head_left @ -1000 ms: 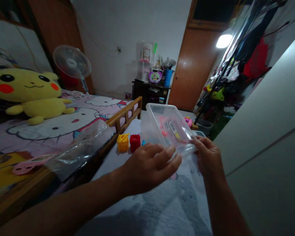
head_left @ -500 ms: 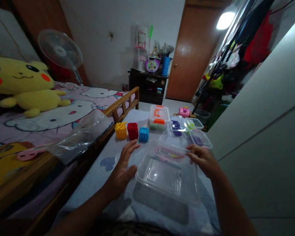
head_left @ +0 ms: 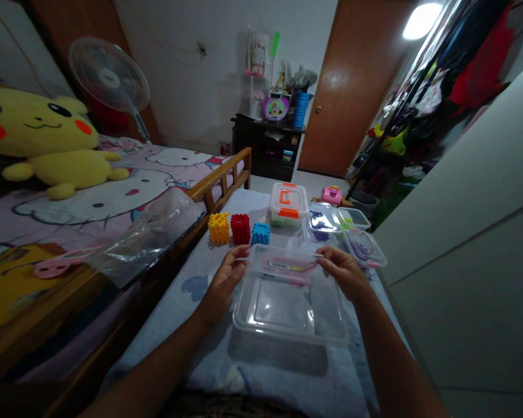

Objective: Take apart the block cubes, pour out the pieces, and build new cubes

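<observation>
Some label print (head_left: 283,266): was too small to read.
Plastic box (head_left: 283,307): looked clear, rectangular.
Hands: left hand (head_left: 222,284) and right hand (head_left: 343,271) gripped its far corners.

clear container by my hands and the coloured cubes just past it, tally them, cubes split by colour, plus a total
Clear container: 1
Yellow cube: 1
Red cube: 1
Blue cube: 1
Total: 4
</observation>
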The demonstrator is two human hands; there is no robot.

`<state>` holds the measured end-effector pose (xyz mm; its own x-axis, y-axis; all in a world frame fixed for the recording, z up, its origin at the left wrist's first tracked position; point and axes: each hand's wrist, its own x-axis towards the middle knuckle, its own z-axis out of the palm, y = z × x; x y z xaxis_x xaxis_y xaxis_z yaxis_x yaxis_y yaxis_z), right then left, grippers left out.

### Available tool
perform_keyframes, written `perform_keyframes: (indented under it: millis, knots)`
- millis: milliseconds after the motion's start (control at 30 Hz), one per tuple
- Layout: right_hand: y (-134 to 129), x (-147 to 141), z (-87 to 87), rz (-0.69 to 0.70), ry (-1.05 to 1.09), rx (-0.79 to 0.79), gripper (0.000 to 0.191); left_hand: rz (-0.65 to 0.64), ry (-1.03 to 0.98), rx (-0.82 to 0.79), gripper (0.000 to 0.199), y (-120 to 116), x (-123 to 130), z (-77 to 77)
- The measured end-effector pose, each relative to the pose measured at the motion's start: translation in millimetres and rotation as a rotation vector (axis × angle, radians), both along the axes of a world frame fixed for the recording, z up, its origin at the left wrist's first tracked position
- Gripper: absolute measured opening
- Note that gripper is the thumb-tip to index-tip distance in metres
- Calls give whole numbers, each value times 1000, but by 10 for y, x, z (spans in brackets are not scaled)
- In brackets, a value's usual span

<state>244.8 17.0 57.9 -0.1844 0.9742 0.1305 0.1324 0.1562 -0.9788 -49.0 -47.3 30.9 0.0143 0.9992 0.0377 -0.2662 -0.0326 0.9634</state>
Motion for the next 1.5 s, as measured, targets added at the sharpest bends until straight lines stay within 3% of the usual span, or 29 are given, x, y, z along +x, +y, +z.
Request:
perform_keyframes:
  millis: [200,367,600,833,933,1067,1133,1233,1367,1500]
  knots:
    - [60,-145,9,-5,40,-14,35,-24,-320,-83,45,144,103,126]
    - [41,-202,30,-28,77,-30,34,-91,-407,-84,47,230,164,199]
    - [51,-284,177,-63,144,-33,34,-59,-451,-68,43,388,93,357]
    - [31,-410,23,-35,40,-37,37,-51,-440,-123,44,397,-38,188]
    - [83,-318,91,45,-86,-42,34,-39,-455,-92,41,384,-55,106]
    - [356,-247,323,81,-288,7,23,-57,-469,-76,46,367,-64,2]
    - [567,-345,446,128,-388,60,21,-74,-460,-76,48,362,-71,-44]
    - [885,-672,585,311,-626,120,18,-94,-435,-72,45,359,-73,-75]
    - [1165,-1202,622,494,-1045,249,49,-100,-458,-52,40,360,-56,-64]
    - [1278,-1542,512,579,-1390,293,72,-105,-477,-89,40,373,-45,-96]
